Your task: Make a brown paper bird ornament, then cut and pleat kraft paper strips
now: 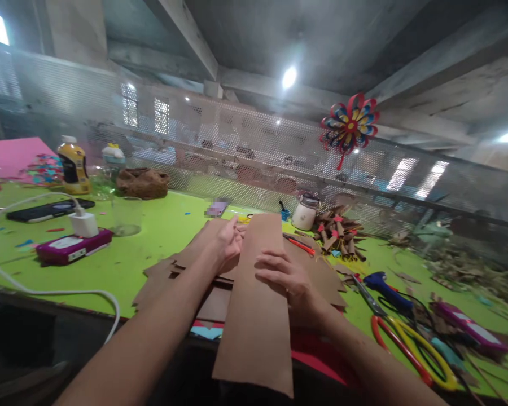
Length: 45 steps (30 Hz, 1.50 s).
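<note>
A long brown cardboard strip [260,321] rises from near my lap over the table, slightly curved along its length. My right hand [285,273] grips its right edge, with the fingers across the front face and the thumb out of sight. At the left edge is my left hand [231,239], palm turned inward and fingers bent against the strip, their tips partly hidden. Beneath both hands lie stacked brown cardboard sheets [161,276]. Red-handled scissors [300,244] rest on the sheets just beyond my right hand.
Large red-and-yellow scissors [406,344] and a blue glue gun [387,290] lie at right. A purple power strip [74,248] with a white charger and cable, a clear cup [127,217] and a phone [51,210] are at left. Behind stands a perforated metal screen [245,146].
</note>
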Each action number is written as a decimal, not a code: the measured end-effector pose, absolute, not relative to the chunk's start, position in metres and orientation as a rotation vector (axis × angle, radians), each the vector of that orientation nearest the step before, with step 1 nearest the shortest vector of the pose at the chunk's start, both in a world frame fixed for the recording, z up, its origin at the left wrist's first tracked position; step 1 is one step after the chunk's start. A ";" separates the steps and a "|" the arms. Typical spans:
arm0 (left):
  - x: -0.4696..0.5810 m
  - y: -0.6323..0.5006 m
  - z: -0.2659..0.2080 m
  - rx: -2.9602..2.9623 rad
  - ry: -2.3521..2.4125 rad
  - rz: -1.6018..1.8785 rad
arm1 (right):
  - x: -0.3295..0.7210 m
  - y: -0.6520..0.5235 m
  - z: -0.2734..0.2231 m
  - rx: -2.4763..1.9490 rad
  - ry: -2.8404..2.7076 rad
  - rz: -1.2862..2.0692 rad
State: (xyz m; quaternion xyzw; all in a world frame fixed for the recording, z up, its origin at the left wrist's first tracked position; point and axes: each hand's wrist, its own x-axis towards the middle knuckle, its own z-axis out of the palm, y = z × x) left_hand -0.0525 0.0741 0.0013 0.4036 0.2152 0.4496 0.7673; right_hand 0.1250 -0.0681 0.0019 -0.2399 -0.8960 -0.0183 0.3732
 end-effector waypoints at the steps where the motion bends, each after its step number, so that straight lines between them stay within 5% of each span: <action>1: -0.053 0.073 0.002 0.837 0.452 0.974 | 0.125 -0.070 -0.001 -0.581 -2.299 -0.030; 11: -0.048 0.047 0.008 1.015 0.395 1.074 | 0.139 -0.119 -0.031 -0.729 -2.414 0.083; 15: -0.044 0.040 0.010 1.072 0.358 0.999 | 0.168 -0.096 -0.013 -0.972 -2.060 -0.014; 23: -0.026 0.022 0.003 1.133 0.313 0.783 | 0.159 -0.011 0.030 -1.006 -1.385 0.712; 31: -0.034 0.036 0.010 1.292 0.479 0.979 | 0.152 0.001 0.006 -0.916 -1.447 0.908; 45: -0.024 0.032 0.001 1.453 0.598 0.792 | 0.172 0.000 -0.016 -0.903 -1.333 1.043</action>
